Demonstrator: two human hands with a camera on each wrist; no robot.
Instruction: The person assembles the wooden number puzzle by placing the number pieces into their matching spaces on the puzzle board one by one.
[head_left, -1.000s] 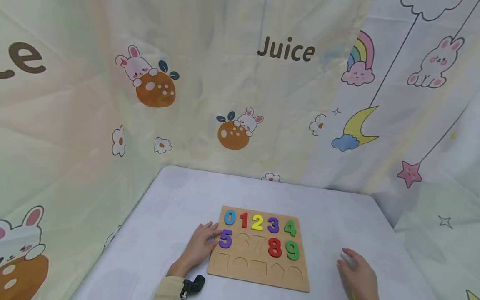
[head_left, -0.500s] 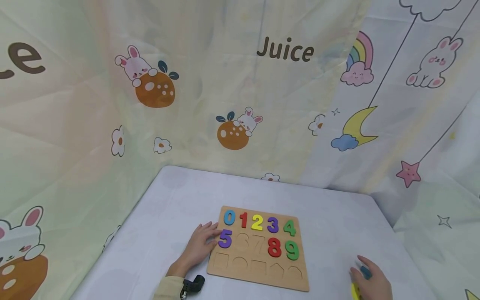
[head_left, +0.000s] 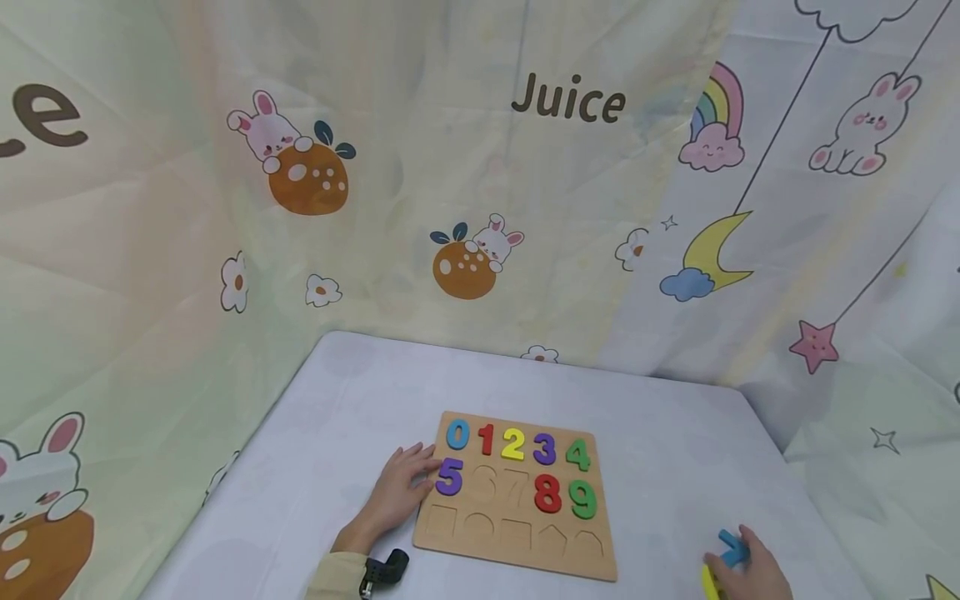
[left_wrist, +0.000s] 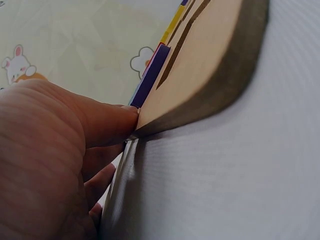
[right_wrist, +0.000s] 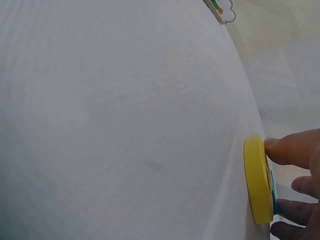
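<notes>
A wooden number puzzle board (head_left: 480, 542) lies on the table with coloured numbers on it: blue 0, red 1, yellow 2, purple 3, green 4, purple 5 (head_left: 449, 477), red 8 and green 9. My left hand (head_left: 397, 490) rests at the board's left edge, its thumb touching the edge beside the 5, fingers loosely extended. At the right, my right hand (head_left: 753, 571) is over a blue piece (head_left: 734, 547) and a yellow piece (head_left: 710, 582). In the right wrist view the thumb touches the rounded yellow piece (right_wrist: 257, 180); fingers lie near the blue. Their numbers are partly hidden.
The white table (head_left: 660, 450) extends around the board. A patterned cloth backdrop (head_left: 390, 167) with rabbits and oranges rises behind and at both sides. A black wrist camera mount (head_left: 386, 571) sits by the left sleeve.
My right hand has moved right and nearer the body, uncovering the blue piece and more of the yellow one. The left hand and the board look the same.
</notes>
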